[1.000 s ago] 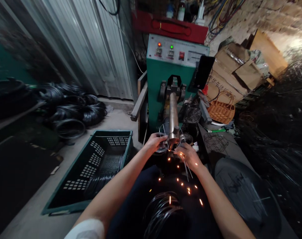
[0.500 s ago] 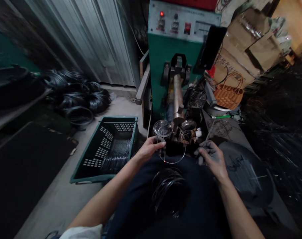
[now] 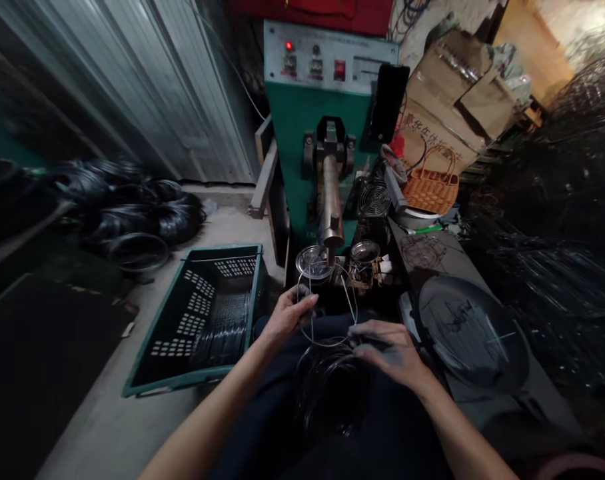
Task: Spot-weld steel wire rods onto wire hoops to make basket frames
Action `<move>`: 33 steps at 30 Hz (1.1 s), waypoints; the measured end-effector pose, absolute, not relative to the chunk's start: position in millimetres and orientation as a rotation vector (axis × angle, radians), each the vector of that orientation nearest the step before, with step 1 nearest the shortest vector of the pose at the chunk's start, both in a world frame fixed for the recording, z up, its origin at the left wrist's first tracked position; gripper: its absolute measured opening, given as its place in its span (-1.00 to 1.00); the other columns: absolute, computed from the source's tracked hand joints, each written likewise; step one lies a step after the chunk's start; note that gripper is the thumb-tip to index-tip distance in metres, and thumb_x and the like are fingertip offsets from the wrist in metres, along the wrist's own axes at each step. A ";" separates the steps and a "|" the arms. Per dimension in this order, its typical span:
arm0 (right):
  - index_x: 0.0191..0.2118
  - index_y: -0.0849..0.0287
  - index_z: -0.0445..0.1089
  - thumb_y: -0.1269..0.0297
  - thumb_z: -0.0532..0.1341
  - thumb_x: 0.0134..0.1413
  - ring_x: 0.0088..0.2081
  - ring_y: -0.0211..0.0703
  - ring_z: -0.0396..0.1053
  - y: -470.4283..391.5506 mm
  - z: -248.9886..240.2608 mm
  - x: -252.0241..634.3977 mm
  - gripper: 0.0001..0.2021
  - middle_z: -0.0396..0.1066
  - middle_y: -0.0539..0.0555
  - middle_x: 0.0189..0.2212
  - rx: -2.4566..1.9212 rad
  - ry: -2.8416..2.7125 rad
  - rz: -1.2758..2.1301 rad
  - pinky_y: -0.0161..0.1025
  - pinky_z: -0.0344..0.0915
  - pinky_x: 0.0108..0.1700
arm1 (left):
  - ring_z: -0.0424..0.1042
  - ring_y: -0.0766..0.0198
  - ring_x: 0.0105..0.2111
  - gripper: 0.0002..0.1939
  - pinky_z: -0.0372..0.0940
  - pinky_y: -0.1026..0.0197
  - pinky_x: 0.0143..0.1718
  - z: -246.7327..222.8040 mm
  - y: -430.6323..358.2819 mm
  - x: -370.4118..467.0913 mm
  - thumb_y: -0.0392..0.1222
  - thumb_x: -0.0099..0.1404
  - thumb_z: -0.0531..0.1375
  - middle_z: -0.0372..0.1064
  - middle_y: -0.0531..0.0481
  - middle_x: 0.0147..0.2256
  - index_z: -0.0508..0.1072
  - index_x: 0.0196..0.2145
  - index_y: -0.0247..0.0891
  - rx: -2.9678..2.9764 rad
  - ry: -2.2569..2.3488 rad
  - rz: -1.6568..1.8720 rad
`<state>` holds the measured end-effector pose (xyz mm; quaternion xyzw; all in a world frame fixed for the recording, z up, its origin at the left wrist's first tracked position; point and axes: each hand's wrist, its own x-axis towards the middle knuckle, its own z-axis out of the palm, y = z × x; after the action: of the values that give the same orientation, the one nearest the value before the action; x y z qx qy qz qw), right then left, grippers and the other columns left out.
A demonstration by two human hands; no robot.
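My left hand (image 3: 293,312) pinches the left side of a thin wire ring (image 3: 327,345), which has a straight wire running across it. At the ring's right side, the fingers of my right hand (image 3: 390,348) are closed on the wire. Just beyond the ring stands a green machine (image 3: 287,127) with a thick metal arm (image 3: 332,200) pointing down toward it. A bundle of dark wire rings (image 3: 315,387) lies on my lap, just below both hands. Near the tip of the machine's arm sits a shiny round metal dish (image 3: 313,261).
To the left on the floor, a green plastic crate (image 3: 127,387) holds wire pieces, with black wire coils (image 3: 177,217) behind. On the right, a dark round pan (image 3: 432,300) with thin rods rests on a bench. A wicker basket (image 3: 430,192) and cardboard box (image 3: 442,120) stand farther back.
My right hand has moved left from beside the bench onto the ring's right side. The orange glow on the wire is gone. The camera view has turned slightly right.
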<state>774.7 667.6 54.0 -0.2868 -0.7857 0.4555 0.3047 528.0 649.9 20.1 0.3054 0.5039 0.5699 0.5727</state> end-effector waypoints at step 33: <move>0.08 0.10 0.27 0.28 0.12 0.28 0.12 -0.11 0.27 665.7 45.1 769.0 -0.72 0.46 0.10 -0.07 -0.381 -2.771 0.623 0.11 -0.17 0.26 | 0.02 0.54 -0.78 -0.67 -0.10 0.46 -0.77 7.0 613.9 539.2 -0.13 0.05 0.34 0.19 0.21 -0.68 0.22 -0.49 -0.24 0.511 1.201 1.342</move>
<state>769.0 665.7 45.1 -0.1318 -0.9578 0.2153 0.1374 539.2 613.9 7.0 0.2197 0.5165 0.5773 0.5930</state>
